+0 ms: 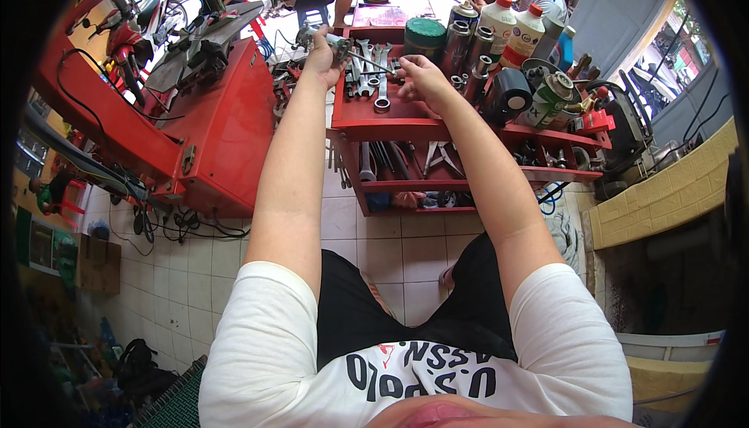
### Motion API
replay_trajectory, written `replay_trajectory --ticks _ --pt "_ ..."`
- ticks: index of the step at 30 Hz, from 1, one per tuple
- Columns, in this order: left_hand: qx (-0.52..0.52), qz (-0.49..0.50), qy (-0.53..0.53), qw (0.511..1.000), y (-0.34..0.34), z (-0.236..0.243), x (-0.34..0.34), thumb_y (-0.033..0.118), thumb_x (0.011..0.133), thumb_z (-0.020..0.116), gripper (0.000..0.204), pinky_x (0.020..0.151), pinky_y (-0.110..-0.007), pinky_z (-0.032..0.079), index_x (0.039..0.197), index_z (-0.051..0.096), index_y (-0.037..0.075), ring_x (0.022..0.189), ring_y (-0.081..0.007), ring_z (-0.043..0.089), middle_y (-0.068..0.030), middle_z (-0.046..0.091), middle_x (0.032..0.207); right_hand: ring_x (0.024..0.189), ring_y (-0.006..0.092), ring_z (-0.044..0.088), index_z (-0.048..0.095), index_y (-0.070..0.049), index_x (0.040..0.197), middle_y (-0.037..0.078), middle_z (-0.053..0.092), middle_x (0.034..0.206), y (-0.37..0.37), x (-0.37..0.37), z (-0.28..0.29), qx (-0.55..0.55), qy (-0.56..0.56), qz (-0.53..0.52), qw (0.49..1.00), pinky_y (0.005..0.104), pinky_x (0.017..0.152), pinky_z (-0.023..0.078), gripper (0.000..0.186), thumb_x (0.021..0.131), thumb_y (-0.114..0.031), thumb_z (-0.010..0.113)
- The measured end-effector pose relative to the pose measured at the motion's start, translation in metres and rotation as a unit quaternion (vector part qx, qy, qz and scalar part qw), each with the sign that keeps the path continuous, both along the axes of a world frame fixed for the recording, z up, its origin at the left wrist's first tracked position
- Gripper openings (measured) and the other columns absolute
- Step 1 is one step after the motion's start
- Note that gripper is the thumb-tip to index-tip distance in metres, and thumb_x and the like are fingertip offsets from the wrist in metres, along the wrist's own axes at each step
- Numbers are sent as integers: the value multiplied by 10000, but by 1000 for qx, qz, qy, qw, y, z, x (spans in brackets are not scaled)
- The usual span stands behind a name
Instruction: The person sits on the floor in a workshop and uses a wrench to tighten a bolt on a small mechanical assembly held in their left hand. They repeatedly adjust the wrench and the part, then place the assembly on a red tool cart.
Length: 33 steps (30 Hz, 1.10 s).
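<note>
Both my arms reach forward over a red tool cart (390, 120). My left hand (321, 60) is wrapped round a grey metal cylindrical part (337, 42), held up at the cart's left edge. From that part a thin dark rod (373, 63) runs toward my right hand (424, 83), whose bent fingers close on its near end. Whether the rod is a separate tool is too small to tell. Below and between the hands, several wrenches (363, 77) lie in the top tray. A ring-ended wrench (381, 100) is the nearest to me.
Right of my right hand stand spray cans (459, 46), white bottles with red caps (524, 31) and a green-lidded tub (425, 36). The cart's lower shelf (406, 182) holds pliers and other tools. A red machine (211, 131) stands at left. People sit beyond the cart.
</note>
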<state>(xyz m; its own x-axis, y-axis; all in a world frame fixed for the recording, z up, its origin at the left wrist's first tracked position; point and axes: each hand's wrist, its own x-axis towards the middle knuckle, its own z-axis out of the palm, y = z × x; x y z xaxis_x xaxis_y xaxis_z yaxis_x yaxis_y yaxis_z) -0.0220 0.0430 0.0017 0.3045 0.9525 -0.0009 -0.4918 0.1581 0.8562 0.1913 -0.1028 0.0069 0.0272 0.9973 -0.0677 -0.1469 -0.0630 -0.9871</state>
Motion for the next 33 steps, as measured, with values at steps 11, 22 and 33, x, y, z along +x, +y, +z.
replay_trajectory --ticks 11,22,33 --pt "-6 8 -3 1000 -1 0 3 662 899 523 588 836 -384 492 1244 523 186 932 -255 640 -96 654 1011 568 95 581 452 7 1310 119 667 970 8 8 -7 2 -18 39 999 274 516 526 479 941 -224 654" --pt "-8 7 -3 1000 0 1 3 661 906 516 564 841 -383 493 1224 526 195 927 -262 647 -105 653 1006 560 68 564 482 -30 1276 75 661 1001 4 3 -6 39 -92 17 995 237 546 503 431 950 -257 648" --pt "-8 2 -7 1000 -3 3 1 588 939 514 462 745 -369 518 1201 480 209 803 -225 662 -92 655 916 571 70 570 478 -17 1290 85 673 949 0 -2 -3 31 -81 10 996 240 529 499 457 946 -257 659"
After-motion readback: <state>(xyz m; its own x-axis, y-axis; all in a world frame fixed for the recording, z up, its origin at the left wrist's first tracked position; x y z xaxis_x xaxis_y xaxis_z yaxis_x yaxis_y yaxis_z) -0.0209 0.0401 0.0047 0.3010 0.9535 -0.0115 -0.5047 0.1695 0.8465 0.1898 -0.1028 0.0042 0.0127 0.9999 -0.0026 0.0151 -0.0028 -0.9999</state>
